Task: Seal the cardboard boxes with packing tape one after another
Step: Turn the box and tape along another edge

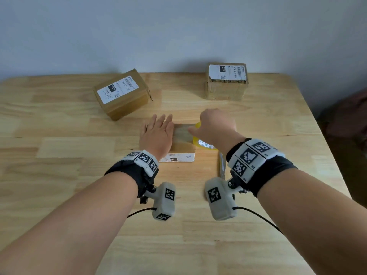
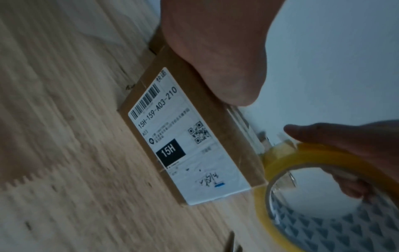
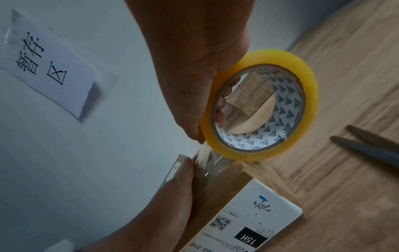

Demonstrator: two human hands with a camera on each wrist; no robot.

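A small cardboard box (image 1: 183,139) with a white "15H" label (image 2: 185,139) on its near side lies mid-table. My left hand (image 1: 158,126) lies flat with straight fingers on the left part of its top. My right hand (image 1: 210,126) grips a yellow roll of clear packing tape (image 1: 204,144) at the box's right edge. In the right wrist view, a clear strip (image 3: 207,163) runs from the tape roll (image 3: 261,105) down onto the box top beside my left hand (image 3: 172,192). Two more labelled boxes stand behind, one at back left (image 1: 122,94) and one at back right (image 1: 226,81).
Scissors (image 1: 222,165) lie on the wooden table (image 1: 79,175) just right of the small box, under my right wrist, and also show in the right wrist view (image 3: 367,148). A wall with a paper sign (image 3: 47,68) runs behind the table.
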